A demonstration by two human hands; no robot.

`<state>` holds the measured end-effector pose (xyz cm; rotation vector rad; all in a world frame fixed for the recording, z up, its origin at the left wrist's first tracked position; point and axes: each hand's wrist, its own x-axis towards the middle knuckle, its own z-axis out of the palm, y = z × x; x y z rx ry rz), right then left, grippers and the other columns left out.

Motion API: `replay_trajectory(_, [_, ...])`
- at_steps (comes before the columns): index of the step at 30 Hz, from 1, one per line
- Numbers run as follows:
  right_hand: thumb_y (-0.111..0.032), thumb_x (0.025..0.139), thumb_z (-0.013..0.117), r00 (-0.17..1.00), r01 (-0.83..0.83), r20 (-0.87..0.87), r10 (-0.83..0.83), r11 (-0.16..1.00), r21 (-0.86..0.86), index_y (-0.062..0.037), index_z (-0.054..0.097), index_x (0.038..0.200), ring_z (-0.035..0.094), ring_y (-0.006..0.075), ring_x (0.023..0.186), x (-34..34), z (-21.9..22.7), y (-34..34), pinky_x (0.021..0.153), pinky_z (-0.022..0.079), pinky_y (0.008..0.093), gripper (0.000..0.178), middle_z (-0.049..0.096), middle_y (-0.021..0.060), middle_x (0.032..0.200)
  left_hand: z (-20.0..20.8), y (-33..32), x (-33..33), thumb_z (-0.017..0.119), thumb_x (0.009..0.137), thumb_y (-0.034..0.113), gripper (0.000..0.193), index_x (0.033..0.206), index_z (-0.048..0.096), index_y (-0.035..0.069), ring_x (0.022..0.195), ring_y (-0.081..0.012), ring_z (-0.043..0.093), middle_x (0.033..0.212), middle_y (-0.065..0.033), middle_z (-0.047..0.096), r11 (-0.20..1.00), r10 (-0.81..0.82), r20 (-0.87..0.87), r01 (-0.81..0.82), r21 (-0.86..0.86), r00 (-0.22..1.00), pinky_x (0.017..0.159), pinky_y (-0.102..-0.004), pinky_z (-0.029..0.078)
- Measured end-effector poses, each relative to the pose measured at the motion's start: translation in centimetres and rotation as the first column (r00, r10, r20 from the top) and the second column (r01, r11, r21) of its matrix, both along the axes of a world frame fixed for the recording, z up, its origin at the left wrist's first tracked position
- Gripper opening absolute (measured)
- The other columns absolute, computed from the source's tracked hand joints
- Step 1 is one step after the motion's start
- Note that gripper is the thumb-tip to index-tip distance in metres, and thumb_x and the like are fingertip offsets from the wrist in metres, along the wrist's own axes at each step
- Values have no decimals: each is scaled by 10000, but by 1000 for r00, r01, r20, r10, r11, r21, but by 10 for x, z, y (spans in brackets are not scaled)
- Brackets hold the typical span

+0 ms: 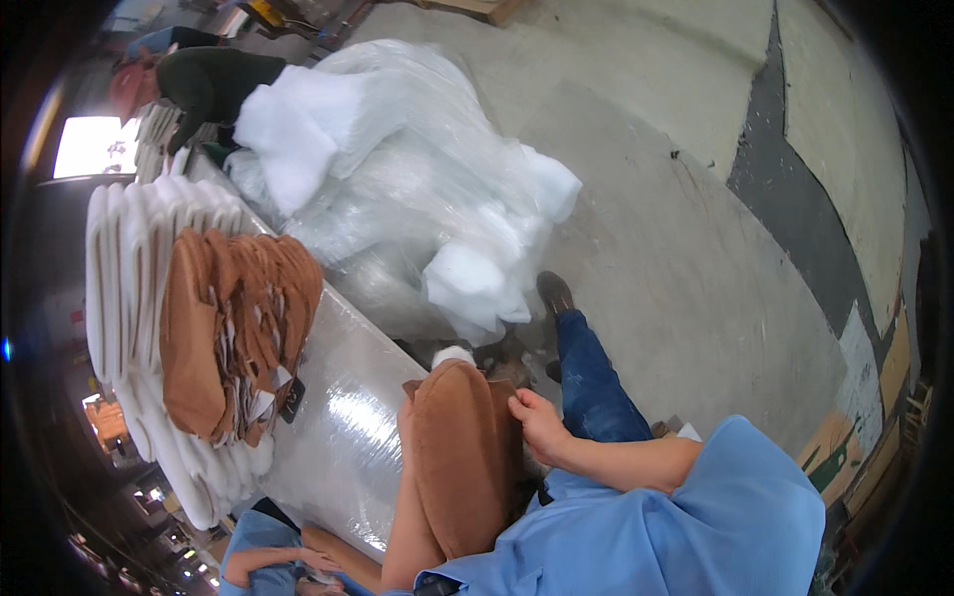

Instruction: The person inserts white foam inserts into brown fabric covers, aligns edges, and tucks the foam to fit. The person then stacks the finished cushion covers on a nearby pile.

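A long brown fabric cover [457, 462] with a rounded top lies against my front. A tuft of white padding [453, 354] pokes out beyond its far end. My right hand [543, 427] is closed on the cover's right edge, thumb and fingers pinching the cloth. Along the cover's left side runs my left forearm, and only a sliver of my left hand [404, 422] shows at that edge. Its fingers are hidden behind the brown cloth.
A plastic-wrapped table [343, 407] stands at my left. It bears a stack of brown covers [238, 333] beside folded white pads [124, 278]. Beyond lies a big heap of clear plastic and white wadding [397, 169]. Co-workers are at far left [214, 84] and lower left [260, 556].
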<state>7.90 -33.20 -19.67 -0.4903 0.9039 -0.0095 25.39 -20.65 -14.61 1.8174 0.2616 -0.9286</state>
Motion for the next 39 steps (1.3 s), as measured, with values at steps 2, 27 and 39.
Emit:
replay_trajectory(2, [-320, 1128, 522, 999, 28, -38, -25, 996, 84, -35, 680, 1084, 508, 85, 857, 16, 4, 1, 807, 448, 288, 329, 629, -33, 926, -5, 5, -1, 538, 1108, 295, 345, 1183, 680, -10, 951, -160, 653, 1088, -81, 717, 998, 56, -6, -56, 5, 998, 887, -355, 529])
replay_trajectory(27, [-442, 1127, 498, 971, -14, -235, 42, 993, 121, -63, 635, 917, 518, 117, 798, 107, -3, -16, 737, 458, 312, 455, 602, 9, 880, -20, 10, -14, 620, 1065, 203, 222, 1192, 680, 31, 836, -120, 599, 942, -23, 650, 981, 139, 94, -150, 120, 986, 745, -297, 507])
replay_trajectory(39, [-340, 1098, 576, 997, -62, 32, 71, 974, -219, -36, 647, 1004, 530, 84, 858, 64, -4, -28, 783, 458, 278, 326, 619, -1, 885, 52, -149, 112, 680, 963, 140, 171, 1013, 768, 3, 753, -279, 660, 855, -140, 688, 402, -915, 141, 883, 242, 378, 726, -367, 523])
